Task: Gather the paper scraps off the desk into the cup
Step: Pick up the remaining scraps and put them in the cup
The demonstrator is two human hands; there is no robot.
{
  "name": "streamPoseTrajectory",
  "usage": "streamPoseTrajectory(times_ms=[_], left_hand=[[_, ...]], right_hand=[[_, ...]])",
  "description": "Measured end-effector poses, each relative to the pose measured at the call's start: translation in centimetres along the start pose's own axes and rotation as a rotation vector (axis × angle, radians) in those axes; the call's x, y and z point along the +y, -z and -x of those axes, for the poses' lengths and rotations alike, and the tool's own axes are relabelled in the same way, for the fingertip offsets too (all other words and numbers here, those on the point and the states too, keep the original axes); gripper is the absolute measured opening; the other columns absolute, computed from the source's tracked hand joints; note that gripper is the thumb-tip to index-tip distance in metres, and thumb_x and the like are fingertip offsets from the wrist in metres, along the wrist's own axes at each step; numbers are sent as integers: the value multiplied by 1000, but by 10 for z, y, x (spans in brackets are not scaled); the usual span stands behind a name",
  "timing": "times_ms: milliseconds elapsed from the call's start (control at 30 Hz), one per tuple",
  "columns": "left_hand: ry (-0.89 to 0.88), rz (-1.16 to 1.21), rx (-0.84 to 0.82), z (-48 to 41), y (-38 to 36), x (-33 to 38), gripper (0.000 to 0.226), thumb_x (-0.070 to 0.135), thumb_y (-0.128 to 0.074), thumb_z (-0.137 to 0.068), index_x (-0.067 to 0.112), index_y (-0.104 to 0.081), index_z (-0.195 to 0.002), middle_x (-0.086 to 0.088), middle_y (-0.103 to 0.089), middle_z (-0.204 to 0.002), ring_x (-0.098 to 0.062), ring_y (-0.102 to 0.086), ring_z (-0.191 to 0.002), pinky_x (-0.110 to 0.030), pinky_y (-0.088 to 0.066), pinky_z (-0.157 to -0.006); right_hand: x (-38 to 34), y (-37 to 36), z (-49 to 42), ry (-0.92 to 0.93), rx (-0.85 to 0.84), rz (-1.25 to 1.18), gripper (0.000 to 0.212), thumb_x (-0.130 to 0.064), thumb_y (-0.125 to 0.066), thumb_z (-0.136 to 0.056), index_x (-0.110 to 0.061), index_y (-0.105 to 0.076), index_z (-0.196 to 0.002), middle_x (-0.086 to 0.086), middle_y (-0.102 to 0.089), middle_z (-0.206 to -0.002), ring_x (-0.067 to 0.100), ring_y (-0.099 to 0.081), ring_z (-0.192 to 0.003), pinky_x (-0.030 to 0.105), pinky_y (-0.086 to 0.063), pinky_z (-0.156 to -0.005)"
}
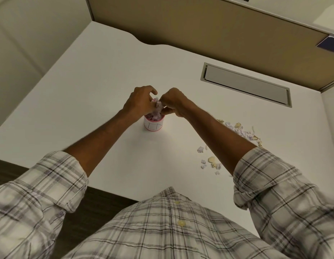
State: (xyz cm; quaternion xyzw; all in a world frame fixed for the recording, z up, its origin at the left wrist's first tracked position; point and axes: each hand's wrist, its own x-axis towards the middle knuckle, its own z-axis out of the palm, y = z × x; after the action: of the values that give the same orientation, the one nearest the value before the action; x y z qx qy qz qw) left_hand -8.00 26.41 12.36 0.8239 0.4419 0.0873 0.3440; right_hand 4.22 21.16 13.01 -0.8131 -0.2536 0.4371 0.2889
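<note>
We work at a wide white desk (99, 75) with a recessed cable hatch (245, 84) set into it near the back partition. Our plaid sleeves are rolled up and both forearms reach to the middle of the surface.

There stands the cup (153, 123), small, white with a pink rim, upright and well clear of the desk edge. It looks light enough that a careless push from above could tip or slide it, so we judge it wise to press straight down and not sideways.

Our left hand (139, 102) and right hand (174, 102) meet just above its mouth, fingers curled inward and closed on a wad of scraps (157, 107) held between them. The wad reaches down to the rim, and the cup already looks full of paper. The paper is thin, soft and crumpled; it weighs next to nothing, springs back when squeezed and sheds small bits easily, so it wants a gathered, cupped hold, not a two-finger pinch.

To our right, a loose pile of scraps (239, 131) still lies beyond the right forearm, white, lilac and yellowish. Nearer to us a few stray pieces (209, 161) lie apart from one another. These are best swept together first, then lifted as a bunch.
</note>
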Motion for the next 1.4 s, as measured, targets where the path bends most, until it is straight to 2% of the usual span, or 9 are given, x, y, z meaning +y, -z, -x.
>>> streamPoseTrajectory(times_ms=[167,333,533,667,833,1067,1167,1267,1400], left_hand=[[39,-1,-62,-2,7,2,47,10,-77,-83,17,-63,-127,-9,-74,-114,-24,-70,-100,-28,-52,-73],[51,-20,-141,-4,12,2,47,-2,-68,-85,17,-63,-128,-9,-73,-117,-25,-68,-107,-31,-54,-74],[28,-48,-130,-5,11,1,42,1,-73,-82,14,-67,-122,-9,-75,-108,-24,-70,-100,-33,-57,-78],[-40,-184,-128,-6,-1,1,25,6,-74,-82,14,-77,-106,-8,-74,-107,-25,-69,-96,-29,-52,-74],[-82,-351,-187,-9,-25,-1,25,19,-72,-86,16,-76,-110,-10,-73,-114,-30,-70,-102,-32,-55,-81],[-89,-536,-250,-13,-46,-7,21,14,-64,-92,5,-71,-110,-16,-69,-115,-35,-67,-105,-32,-47,-75],[-112,-570,-238,-17,-48,-7,23,10,-67,-88,4,-71,-110,-18,-69,-114,-37,-66,-105,-34,-49,-76],[-137,-596,-254,-19,-45,-4,25,13,-67,-88,8,-71,-112,-17,-69,-115,-37,-67,-104,-37,-55,-82],[-130,-513,-258,-25,-25,8,26,15,-73,-84,18,-76,-110,-9,-73,-112,-30,-70,-100,-34,-56,-81]], right_hand=[[5,3,-2,57,20,124,24,3,-66,-89,9,-70,-112,21,-77,-100,32,-78,-88,46,-62,-91],[12,6,2,148,81,79,16,4,-71,-85,6,-77,-100,21,-78,-96,31,-78,-84,43,-64,-85],[38,23,6,305,224,178,11,-1,-74,-86,-3,-77,-95,14,-78,-89,24,-78,-77,40,-65,-81],[89,42,16,330,265,279,10,-7,-72,-86,-9,-78,-94,8,-78,-93,23,-74,-84,35,-61,-84],[183,68,33,256,299,360,13,-10,-71,-89,-10,-77,-102,6,-79,-102,20,-74,-93,27,-57,-84],[286,111,71,239,555,326,15,-12,-66,-94,-14,-75,-107,4,-77,-112,20,-73,-104,36,-58,-93],[325,127,88,242,631,384,19,-25,-66,-97,-19,-70,-115,3,-67,-132,24,-61,-125,38,-51,-105],[368,141,105,104,652,377,46,-42,-61,-98,-20,-55,-139,3,-41,-158,26,-37,-147,43,-41,-114],[417,145,121,-33,632,356,82,-70,-40,-95,-20,-23,-158,5,-10,-170,27,-8,-158,55,-20,-127]])
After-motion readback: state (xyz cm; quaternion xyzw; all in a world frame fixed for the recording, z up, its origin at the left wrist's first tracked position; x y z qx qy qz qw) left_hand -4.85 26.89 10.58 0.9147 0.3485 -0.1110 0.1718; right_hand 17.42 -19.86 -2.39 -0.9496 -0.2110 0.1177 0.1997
